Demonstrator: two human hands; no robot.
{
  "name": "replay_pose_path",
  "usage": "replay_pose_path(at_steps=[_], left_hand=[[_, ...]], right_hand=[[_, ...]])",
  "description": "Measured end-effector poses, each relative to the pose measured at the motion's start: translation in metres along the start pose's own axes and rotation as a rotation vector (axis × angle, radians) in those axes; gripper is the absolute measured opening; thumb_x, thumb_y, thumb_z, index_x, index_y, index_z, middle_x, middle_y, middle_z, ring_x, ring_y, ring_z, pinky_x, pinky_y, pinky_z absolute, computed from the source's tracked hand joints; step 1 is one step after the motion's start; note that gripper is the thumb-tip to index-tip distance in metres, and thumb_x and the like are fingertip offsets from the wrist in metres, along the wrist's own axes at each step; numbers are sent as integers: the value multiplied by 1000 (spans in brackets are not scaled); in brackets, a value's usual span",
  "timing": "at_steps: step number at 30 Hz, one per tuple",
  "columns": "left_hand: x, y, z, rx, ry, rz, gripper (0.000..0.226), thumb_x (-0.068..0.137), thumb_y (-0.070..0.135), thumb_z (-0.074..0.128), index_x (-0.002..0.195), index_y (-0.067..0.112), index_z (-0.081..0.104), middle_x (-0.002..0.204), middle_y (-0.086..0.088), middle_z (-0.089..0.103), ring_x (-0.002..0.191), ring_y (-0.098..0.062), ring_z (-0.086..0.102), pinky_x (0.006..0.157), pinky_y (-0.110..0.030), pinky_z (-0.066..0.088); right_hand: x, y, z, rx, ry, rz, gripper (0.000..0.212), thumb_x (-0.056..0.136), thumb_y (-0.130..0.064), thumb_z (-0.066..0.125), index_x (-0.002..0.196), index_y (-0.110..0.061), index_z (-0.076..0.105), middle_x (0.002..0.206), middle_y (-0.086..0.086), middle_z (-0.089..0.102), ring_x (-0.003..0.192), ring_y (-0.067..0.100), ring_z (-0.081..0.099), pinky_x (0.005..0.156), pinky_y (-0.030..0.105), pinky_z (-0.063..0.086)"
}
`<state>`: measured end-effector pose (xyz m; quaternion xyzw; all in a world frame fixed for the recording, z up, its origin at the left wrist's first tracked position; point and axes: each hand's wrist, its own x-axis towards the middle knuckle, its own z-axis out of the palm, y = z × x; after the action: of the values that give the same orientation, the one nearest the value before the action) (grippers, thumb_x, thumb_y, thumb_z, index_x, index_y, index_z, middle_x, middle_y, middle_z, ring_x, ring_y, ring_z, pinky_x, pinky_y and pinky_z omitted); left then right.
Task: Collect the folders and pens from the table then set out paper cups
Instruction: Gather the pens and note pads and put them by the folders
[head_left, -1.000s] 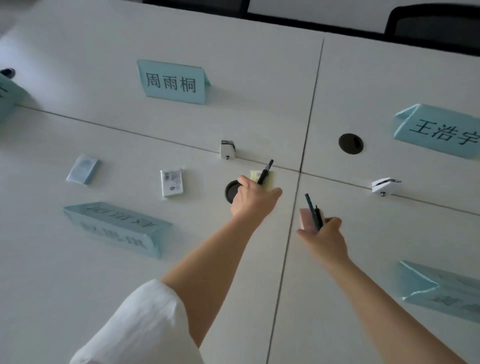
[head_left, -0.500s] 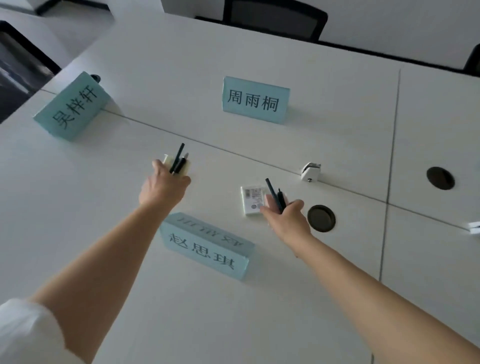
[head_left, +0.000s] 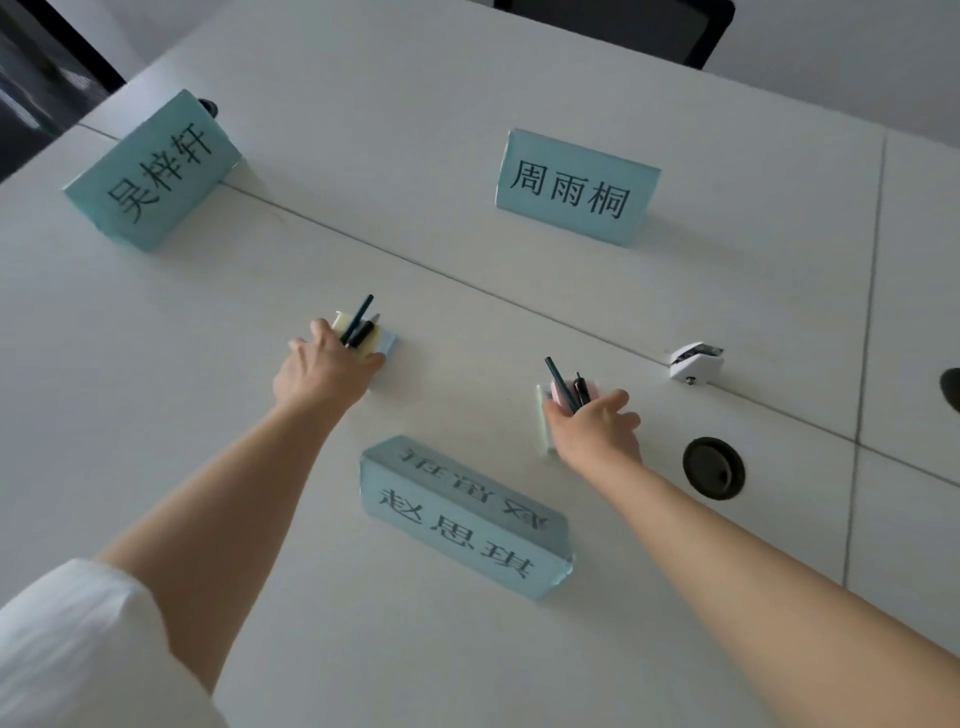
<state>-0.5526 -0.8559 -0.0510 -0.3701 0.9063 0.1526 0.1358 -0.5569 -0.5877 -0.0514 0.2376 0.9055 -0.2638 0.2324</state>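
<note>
My left hand (head_left: 324, 371) grips two dark pens (head_left: 358, 326) and a pale yellow notepad (head_left: 363, 340), and it rests on a light blue pad (head_left: 387, 345) lying on the white table (head_left: 415, 104). My right hand (head_left: 595, 431) grips two more dark pens (head_left: 563, 387) with a pink pad (head_left: 553, 395), and its fingers cover a white pad (head_left: 544, 426) on the table. No folders or paper cups are in view.
Three light blue name signs stand on the table: one at far left (head_left: 156, 171), one at the far centre (head_left: 574, 187), one between my forearms (head_left: 467, 519). A black cable grommet (head_left: 712, 467) and a white clip (head_left: 696, 361) lie right of my right hand. A dark chair (head_left: 623, 26) stands beyond.
Both hands moved leftward along the table with their pens and pads. The left hand has come down on the light blue pad, the right hand on the white pad.
</note>
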Motion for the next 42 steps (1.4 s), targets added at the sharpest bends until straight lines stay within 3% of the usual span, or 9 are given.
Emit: replay_pose_path(at_steps=[11, 14, 21, 24, 28, 33, 37, 42], left_hand=[[14, 5, 15, 104, -29, 63, 73, 78, 65, 62, 126, 14, 40, 116, -16, 49, 104, -39, 58, 71, -40, 43], [9, 4, 15, 129, -39, 89, 72, 78, 62, 65, 125, 13, 42, 116, -16, 51, 105, -38, 58, 72, -40, 43], [-12, -15, -17, 80, 27, 30, 65, 77, 58, 64, 120, 12, 48, 114, -17, 56, 107, -38, 58, 75, -39, 41], [-27, -20, -37, 49, 45, 17, 63, 76, 58, 64, 116, 12, 50, 113, -18, 59, 106, -37, 58, 77, -40, 43], [-76, -18, -59, 63, 134, 93, 57, 75, 56, 63, 110, 13, 48, 103, -16, 59, 94, -37, 60, 73, -39, 46], [-160, -14, -75, 35, 213, 120, 48, 79, 51, 61, 103, 14, 44, 86, -12, 56, 76, -31, 52, 65, -36, 43], [-256, -6, -63, 45, 216, 183, 47, 81, 52, 60, 101, 14, 43, 86, -8, 56, 75, -29, 52, 65, -35, 41], [-401, 9, -15, -65, 110, 200, 49, 80, 57, 57, 100, 15, 42, 87, -6, 55, 87, -33, 60, 66, -35, 41]], right_hand=[[-3, 1, 14, -168, 20, -44, 61, 81, -37, 64, 121, -8, 28, 121, 16, 38, 99, 38, 58, 70, 32, 38], [-5, 6, 6, -187, -12, -64, 59, 82, -39, 61, 120, -7, 30, 121, 16, 40, 101, 39, 58, 70, 33, 40], [-31, 34, -36, 29, -123, -21, 61, 79, -42, 60, 122, -9, 33, 121, 15, 45, 97, 33, 54, 74, 32, 42], [-56, 46, -47, 66, -118, -93, 56, 76, -43, 62, 115, -12, 37, 115, 12, 49, 96, 31, 57, 73, 33, 45], [-96, 86, -70, 45, -96, -183, 57, 72, -45, 65, 111, -14, 39, 110, 8, 50, 91, 30, 60, 74, 37, 50], [-131, 144, -101, 78, -69, -196, 54, 74, -43, 67, 111, -14, 39, 108, 8, 50, 85, 27, 60, 64, 32, 46], [-162, 191, -127, 130, -100, -227, 52, 72, -44, 67, 107, -19, 38, 107, 6, 51, 79, 21, 58, 53, 27, 39], [-213, 257, -156, 232, -132, -279, 54, 69, -46, 68, 108, -21, 40, 105, 3, 55, 83, 19, 57, 57, 27, 39]])
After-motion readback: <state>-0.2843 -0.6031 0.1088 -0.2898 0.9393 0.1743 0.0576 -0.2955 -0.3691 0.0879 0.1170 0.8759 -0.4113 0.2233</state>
